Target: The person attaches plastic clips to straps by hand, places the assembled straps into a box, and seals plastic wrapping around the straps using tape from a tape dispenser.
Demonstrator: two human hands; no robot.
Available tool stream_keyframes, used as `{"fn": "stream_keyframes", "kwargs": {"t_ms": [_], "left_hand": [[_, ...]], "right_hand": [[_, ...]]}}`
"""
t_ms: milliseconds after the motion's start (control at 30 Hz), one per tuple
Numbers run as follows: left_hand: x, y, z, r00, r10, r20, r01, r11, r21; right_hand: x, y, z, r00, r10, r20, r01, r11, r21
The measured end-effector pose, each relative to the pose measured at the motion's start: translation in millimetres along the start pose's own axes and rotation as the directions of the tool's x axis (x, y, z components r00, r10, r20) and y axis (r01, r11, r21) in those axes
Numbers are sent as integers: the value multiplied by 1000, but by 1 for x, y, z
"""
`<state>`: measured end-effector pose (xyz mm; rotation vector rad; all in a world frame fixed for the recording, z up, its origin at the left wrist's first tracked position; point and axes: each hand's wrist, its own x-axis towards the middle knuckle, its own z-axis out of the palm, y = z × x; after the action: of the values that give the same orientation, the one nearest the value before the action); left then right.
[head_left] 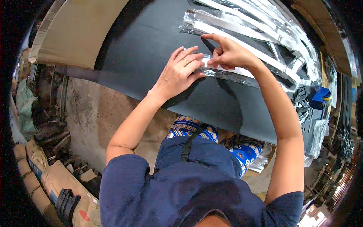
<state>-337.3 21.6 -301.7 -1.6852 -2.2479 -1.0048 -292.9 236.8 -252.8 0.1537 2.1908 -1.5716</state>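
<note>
A long white strip in a clear plastic sleeve (242, 71) lies across the dark tabletop in front of me. My left hand (179, 72) rests over the sleeve's left end, fingers stretched out, a ring on one of them. Just to its right, my right hand (232, 55) has its index finger extended. The thumb and curled fingers of that hand press on the sleeved strip, near its left end. What lies beneath the left palm is hidden. Beyond the right hand, several more sleeved white strips (234, 36) are spread side by side.
The dark tabletop (147, 41) has a curved near edge before my body. A cardboard sheet (81, 32) stands at the far left. At the right edge sit a blue tape dispenser (320, 97) and crumpled clear plastic (317, 140). Brown paper sacks (62, 179) lie on the floor at left.
</note>
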Motion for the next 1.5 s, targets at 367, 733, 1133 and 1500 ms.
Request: {"fn": "stream_keyframes", "kwargs": {"t_ms": [367, 733, 1133, 1500], "left_hand": [[0, 0, 0, 1000, 5, 11, -5, 1000, 15], [-2, 2, -2, 1000, 3, 20, -6, 991, 136], [-2, 0, -1, 1000, -11, 26, 8, 993, 119], [-4, 1, 1, 999, -24, 48, 18, 993, 118]], "right_hand": [[-1, -9, 11, 991, 23, -133, -45, 985, -164], [-1, -3, 9, 931, 122, -344, -269, 866, -421], [-52, 19, 53, 765, -595, -244, 183, 565, -805], [-77, 31, 93, 783, -464, -413, -148, 507, -849]]}}
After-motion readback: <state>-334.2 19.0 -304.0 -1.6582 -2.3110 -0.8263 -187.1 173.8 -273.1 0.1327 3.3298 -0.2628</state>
